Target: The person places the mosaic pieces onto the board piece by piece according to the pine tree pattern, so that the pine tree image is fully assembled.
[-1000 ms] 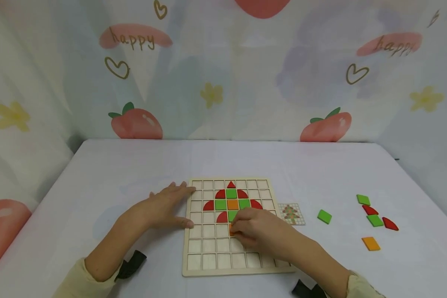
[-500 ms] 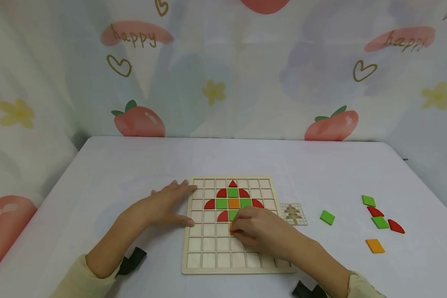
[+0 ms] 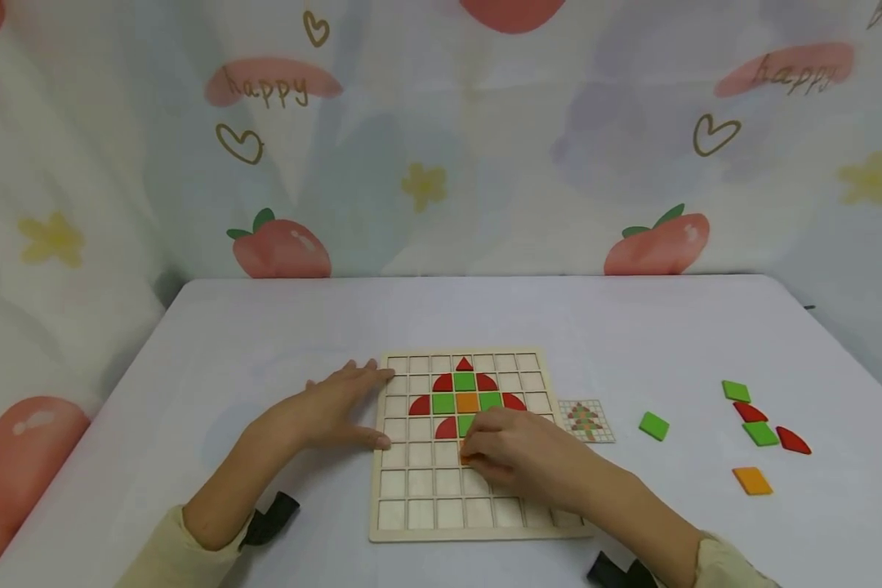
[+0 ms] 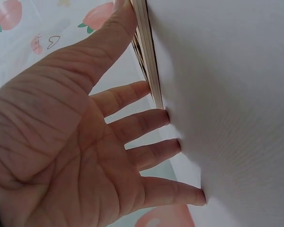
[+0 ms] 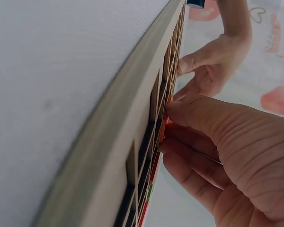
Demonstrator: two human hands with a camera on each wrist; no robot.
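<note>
Faced a white table with a fruit-printed curtain at twelve o'clock. Rested the left hand at the nine o'clock edge of the wooden board, with fingers spread apart and thumb against the wood. Pinched an orange square between thumb and fingertips of the right hand, near the board's middle, just toward six o'clock from a green square. Could not tell whether fully sunk into the board. Risked, by judgement, a crooked fit from letting go off-centre, or a shifted red quarter-circle at eleven o'clock from a stray fingertip. Might have jolted the pattern by pushing too hard at the edge. Had a picture card at three o'clock, just beside the board, likely easy to sweep askew by drawing the right hand back carelessly.
</note>
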